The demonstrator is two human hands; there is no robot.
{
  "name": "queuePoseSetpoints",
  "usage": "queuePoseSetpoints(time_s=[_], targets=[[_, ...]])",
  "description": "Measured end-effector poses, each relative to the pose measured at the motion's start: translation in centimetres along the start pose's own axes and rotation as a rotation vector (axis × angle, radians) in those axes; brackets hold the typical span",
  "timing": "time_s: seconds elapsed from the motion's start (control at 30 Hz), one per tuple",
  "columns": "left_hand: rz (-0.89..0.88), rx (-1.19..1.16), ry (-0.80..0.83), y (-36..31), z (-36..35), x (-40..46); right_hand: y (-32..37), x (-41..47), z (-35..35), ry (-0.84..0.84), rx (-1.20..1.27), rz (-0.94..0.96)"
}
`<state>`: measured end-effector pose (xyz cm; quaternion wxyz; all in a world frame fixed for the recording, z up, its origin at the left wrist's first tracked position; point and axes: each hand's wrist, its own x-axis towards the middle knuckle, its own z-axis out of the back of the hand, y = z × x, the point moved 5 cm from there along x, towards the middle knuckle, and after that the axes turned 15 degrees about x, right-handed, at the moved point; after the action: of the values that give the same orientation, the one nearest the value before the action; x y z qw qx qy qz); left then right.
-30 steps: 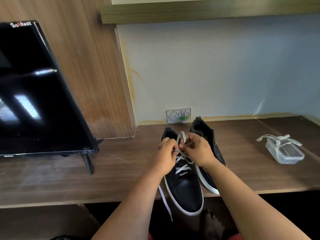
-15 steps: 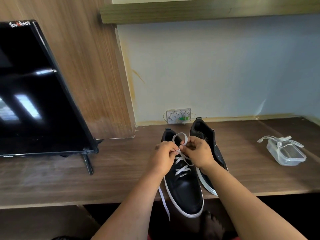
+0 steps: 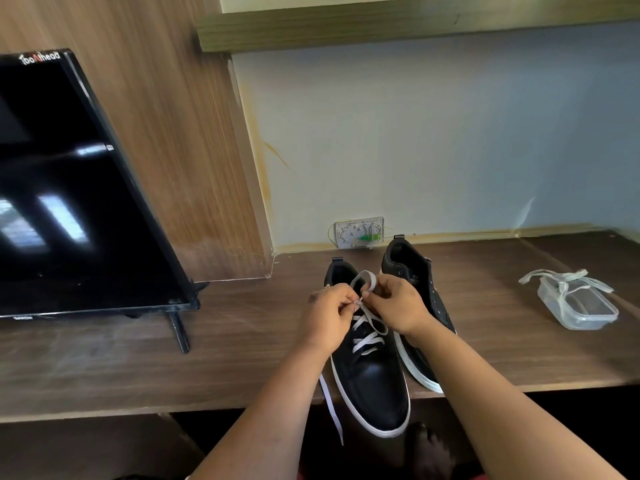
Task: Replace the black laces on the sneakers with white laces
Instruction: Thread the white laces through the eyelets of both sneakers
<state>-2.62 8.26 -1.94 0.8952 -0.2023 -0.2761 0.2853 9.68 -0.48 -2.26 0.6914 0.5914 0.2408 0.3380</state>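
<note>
White lace (image 3: 367,329) is crossing the near black sneaker (image 3: 372,368), which is sitting on the wooden desk (image 3: 104,368) with its toe overhanging the near edge. Your left hand (image 3: 327,315) and right hand (image 3: 398,304) are both pinching that lace above the tongue, a loop rising between them. The second sneaker (image 3: 420,289) is lying just right. Far right, a clear container (image 3: 578,306) is carrying another white lace (image 3: 568,280).

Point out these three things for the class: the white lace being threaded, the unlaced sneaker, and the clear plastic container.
white lace (image 3: 367,324): head view, on a crossing over the tongue.
unlaced sneaker (image 3: 439,306): head view, on its black side panel.
clear plastic container (image 3: 588,320): head view, on its near rim.
</note>
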Motion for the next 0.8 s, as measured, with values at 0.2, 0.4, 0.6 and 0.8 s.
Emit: queuePoseSetpoints(time_s=[0.2,0.4,0.6,0.8], targets=[[-0.047,0.096,0.006,-0.7,1.4,0.1,0.4,-0.7,1.8,-0.034,0.130,0.014],[-0.079,0.222,-0.009,-1.2,0.9,-0.1,1.0,-1.0,0.5,0.156,-0.100,0.204],[-0.128,0.220,-0.001,-1.4,0.8,0.0,1.3,-1.2,-0.4,0.168,-0.212,0.321],[-0.165,0.254,0.020,-1.5,0.0,0.4,1.3,-0.9,-0.9,0.222,-0.285,0.335]])
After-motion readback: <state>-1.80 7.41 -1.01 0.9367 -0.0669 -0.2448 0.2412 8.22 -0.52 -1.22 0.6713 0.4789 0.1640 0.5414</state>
